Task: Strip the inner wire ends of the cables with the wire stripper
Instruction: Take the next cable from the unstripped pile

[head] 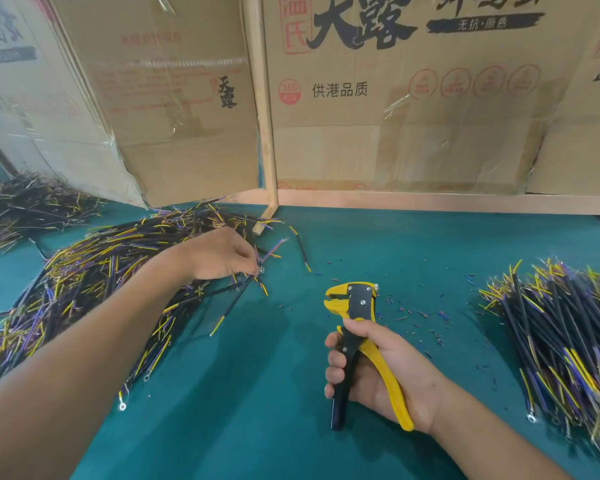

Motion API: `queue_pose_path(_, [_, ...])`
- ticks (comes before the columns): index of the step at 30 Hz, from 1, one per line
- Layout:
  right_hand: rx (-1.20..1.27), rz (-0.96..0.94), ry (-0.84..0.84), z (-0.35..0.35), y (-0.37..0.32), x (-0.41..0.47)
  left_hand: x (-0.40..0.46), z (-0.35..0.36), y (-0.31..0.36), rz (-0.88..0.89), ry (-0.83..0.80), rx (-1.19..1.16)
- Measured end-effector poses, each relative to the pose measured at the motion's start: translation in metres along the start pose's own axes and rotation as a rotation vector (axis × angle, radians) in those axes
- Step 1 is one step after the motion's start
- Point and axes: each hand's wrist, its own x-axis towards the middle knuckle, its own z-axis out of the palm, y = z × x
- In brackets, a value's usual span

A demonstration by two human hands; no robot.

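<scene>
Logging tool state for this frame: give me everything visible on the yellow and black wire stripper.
The yellow and black wire stripper has a yellow jaw head, a black centre plate with silver screws, and one yellow and one black handle, plastic by the look. The right hand grips both handles, holding it upright above the green table mat, head pointing away. The jaws look slightly parted, with no cable in them.

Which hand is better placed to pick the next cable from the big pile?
The left hand: its fingers already pinch at black cables on the edge of the left cable pile. The right hand is occupied gripping the yellow-and-black wire stripper.
</scene>
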Motion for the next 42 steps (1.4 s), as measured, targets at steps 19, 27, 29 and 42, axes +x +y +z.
queue_pose_path(19, [0.000,-0.001,0.009,-0.002,0.000,0.000,-0.006,0.035,0.007,0.071,0.577,-0.868])
queue_pose_path(27, [-0.006,0.001,0.004,-0.001,0.001,0.000,-0.044,0.086,0.036,0.118,0.542,-1.163])
queue_pose_path(29, [-0.007,0.002,0.003,-0.001,0.000,0.001,-0.047,0.089,0.037,0.130,0.443,-1.296])
queue_pose_path(42, [0.004,0.003,-0.021,-0.006,0.001,0.004,-0.051,0.096,0.031,0.173,0.291,-0.878])
